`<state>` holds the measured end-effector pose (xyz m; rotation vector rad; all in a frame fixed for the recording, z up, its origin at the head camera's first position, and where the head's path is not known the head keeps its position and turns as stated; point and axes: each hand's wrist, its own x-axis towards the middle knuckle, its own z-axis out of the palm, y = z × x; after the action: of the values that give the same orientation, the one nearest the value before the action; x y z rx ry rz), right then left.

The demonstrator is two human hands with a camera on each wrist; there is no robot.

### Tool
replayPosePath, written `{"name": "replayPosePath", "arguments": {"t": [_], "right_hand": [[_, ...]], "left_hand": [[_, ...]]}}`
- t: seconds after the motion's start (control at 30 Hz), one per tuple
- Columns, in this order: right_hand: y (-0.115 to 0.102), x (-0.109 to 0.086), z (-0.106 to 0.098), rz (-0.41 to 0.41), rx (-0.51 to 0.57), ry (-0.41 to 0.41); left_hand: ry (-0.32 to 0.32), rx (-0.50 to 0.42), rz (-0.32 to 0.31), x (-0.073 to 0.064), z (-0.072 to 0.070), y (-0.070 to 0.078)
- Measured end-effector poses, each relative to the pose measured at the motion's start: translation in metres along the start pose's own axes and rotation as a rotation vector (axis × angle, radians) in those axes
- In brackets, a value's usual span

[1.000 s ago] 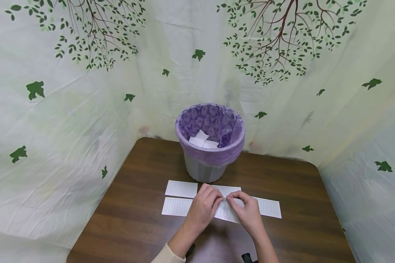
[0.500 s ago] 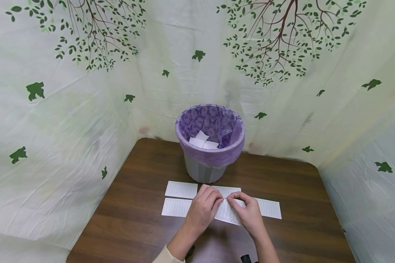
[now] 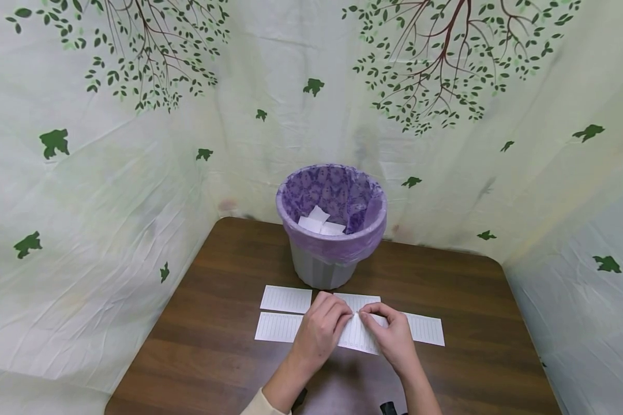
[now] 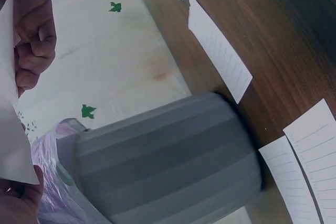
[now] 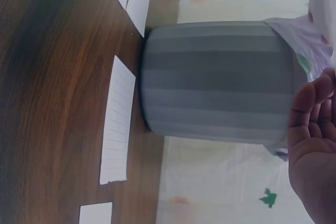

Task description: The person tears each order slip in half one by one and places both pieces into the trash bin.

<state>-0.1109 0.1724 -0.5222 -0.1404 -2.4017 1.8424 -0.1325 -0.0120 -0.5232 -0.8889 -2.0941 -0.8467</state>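
In the head view, a sheet of white lined paper (image 3: 358,336) is held up between the two hands above the table. My left hand (image 3: 319,327) pinches its upper edge between thumb and fingers. Just to the right, my right hand (image 3: 393,335) pinches the same edge, the fingertips of both hands close together. A small raised spot shows in the paper between them; whether it is a tear or a fold I cannot tell. The left wrist view shows the sheet (image 4: 16,150) side-on, with the right hand (image 4: 34,40) beyond it.
A grey waste bin (image 3: 323,271) with a purple liner stands behind the hands, white paper pieces (image 3: 319,222) inside. Lined paper strips lie on the brown table (image 3: 213,346): two at left (image 3: 285,298), one behind the hands (image 3: 360,300), one at right (image 3: 424,329). A leaf-patterned curtain surrounds the table.
Both hands stay almost in place, still pinching the sheet. The right fingertips have shifted very slightly to the right, and the sheet's lower edge has moved a little.
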Motion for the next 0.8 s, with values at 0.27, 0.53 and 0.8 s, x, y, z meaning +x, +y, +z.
{"name": "replayPosePath", "arguments": {"t": [0.27, 0.53, 0.8], "right_hand": [[-0.0002, -0.0001, 0.0006, 0.011, 0.006, 0.006], [0.0002, -0.0005, -0.0001, 0.022, -0.007, 0.021], [0.0021, 0.0005, -0.0023, 0.033, -0.031, 0.039]], "left_hand": [[-0.007, 0.009, 0.015, 0.0001, -0.004, 0.0019], [-0.005, 0.001, 0.031, 0.0017, -0.0083, 0.0042], [0.0, -0.008, 0.06, 0.0035, -0.0094, 0.0064]]}}
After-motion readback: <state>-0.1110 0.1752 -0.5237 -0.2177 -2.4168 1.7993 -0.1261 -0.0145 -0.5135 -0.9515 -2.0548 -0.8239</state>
